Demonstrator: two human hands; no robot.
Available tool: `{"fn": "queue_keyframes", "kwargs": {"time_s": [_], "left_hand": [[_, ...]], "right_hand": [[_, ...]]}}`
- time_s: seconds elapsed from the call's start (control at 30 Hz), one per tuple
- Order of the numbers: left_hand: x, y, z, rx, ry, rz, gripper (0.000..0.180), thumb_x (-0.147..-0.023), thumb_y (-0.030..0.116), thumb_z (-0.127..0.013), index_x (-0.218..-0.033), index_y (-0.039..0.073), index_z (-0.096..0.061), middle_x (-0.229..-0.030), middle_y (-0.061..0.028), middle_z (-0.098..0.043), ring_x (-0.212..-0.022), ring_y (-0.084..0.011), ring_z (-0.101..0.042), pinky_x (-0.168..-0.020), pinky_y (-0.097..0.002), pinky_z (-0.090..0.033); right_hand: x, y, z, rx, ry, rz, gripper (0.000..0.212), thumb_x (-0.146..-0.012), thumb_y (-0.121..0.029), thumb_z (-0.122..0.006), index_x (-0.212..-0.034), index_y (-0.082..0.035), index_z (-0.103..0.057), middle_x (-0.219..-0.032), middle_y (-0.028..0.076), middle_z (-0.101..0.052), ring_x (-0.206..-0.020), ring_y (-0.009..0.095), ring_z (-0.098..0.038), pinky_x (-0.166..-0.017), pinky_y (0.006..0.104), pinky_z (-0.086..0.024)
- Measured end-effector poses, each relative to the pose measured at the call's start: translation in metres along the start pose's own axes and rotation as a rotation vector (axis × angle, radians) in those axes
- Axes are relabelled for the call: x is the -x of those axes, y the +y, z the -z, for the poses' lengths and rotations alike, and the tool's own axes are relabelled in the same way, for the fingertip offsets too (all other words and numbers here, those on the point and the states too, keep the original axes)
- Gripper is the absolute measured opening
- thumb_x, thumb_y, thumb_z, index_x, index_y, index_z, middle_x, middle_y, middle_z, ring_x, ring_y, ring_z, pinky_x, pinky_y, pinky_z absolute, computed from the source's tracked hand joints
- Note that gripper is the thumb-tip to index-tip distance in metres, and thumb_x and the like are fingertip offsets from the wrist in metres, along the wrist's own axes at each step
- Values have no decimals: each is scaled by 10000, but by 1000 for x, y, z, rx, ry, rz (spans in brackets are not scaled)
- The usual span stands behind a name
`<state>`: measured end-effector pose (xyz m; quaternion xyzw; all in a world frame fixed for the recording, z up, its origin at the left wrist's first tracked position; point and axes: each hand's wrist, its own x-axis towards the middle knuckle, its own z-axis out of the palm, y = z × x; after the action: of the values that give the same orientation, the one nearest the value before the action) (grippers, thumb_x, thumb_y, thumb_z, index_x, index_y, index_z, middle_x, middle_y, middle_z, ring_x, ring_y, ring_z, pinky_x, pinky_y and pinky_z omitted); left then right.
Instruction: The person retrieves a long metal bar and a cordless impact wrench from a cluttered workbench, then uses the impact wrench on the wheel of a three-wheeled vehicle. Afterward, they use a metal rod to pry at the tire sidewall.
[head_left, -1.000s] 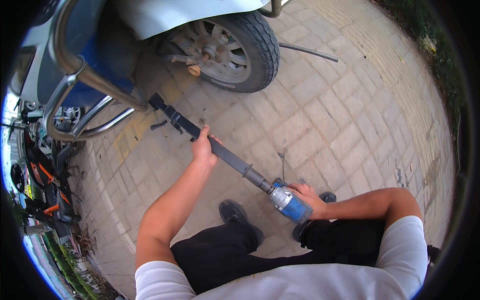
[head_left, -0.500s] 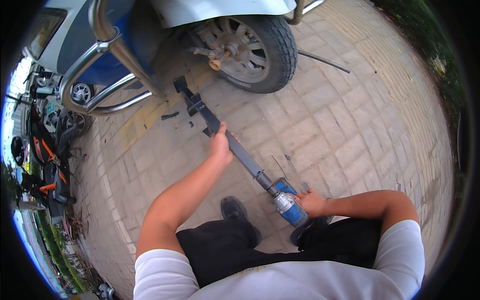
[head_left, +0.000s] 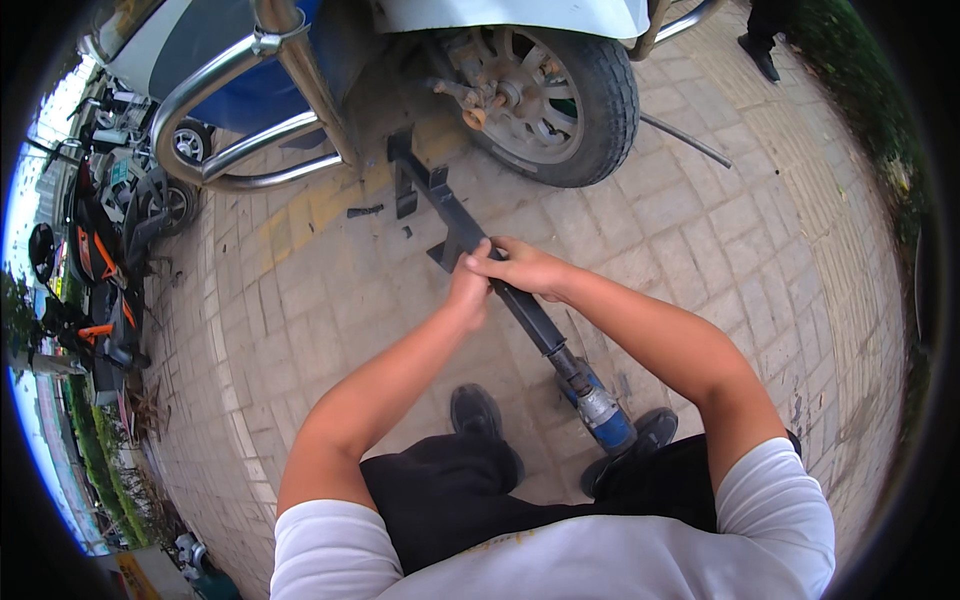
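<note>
A long dark square metal tube (head_left: 530,318) with brackets slants from beneath the vehicle's side toward my feet. My left hand (head_left: 470,290) is closed round its middle from the left. My right hand (head_left: 530,268) grips the same stretch from the right, its fingers meeting my left hand; part of both grips is hidden. At the tube's near end sits a blue and silver impact wrench (head_left: 603,415), joined by a dark socket and resting beside my right shoe (head_left: 655,432). Neither hand touches the wrench.
Ahead is a blue and white vehicle with a bare-hubbed wheel (head_left: 560,110) and a bent chrome bar (head_left: 250,165). A thin rod (head_left: 690,140) sticks out behind the tyre. Parked motorbikes (head_left: 100,260) line the left. Another person's leg (head_left: 763,40) shows at top right.
My right hand has left the impact wrench and taken hold of the tube beside my left hand. A person's leg has come into view at top right.
</note>
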<state>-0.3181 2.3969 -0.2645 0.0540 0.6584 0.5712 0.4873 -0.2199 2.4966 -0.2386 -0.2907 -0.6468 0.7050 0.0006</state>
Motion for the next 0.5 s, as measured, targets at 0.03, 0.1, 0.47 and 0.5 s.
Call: {"fn": "queue_keyframes", "kwargs": {"time_s": [0.03, 0.1, 0.47, 0.5], "left_hand": [[2, 1, 4, -33, -35, 5, 491, -954, 471, -440, -1230, 66, -458, -1184, -90, -497, -1122, -220, -435, -963, -487, -337], [0, 5, 16, -121, -97, 1, 597, -958, 538, -373, -1302, 54, -432, -1291, -79, -459, -1228, -211, -370, -1024, -482, -265], [133, -143, 49, -1317, -894, -489, 920, -700, 191, -748, -1401, -81, -217, -1388, -282, -354, -1271, -396, -383, -1079, -416, -316], [143, -162, 35, -1307, -834, -591, 973, -685, 214, -768, -1414, -71, -190, -1434, -267, -289, -1304, -392, -334, -1094, -424, -290]], "right_hand": [[-5, -2, -8, -97, -60, 9, 890, -721, -529, -746, -1253, 100, -408, -1035, 225, -587, -827, 273, -601, -750, 354, -491], [-6, 0, -13, -103, -27, 13, 807, -718, -465, -772, -1216, 79, -442, -965, 163, -582, -773, 220, -572, -691, 333, -483], [-12, 19, 0, -190, 97, 16, 346, -813, -146, -672, -1066, 33, -519, -833, 71, -549, -600, 123, -522, -527, 279, -448], [-13, 19, 1, -188, 85, 17, 349, -812, -141, -672, -1070, 34, -516, -832, 72, -548, -604, 123, -525, -527, 280, -449]]}}
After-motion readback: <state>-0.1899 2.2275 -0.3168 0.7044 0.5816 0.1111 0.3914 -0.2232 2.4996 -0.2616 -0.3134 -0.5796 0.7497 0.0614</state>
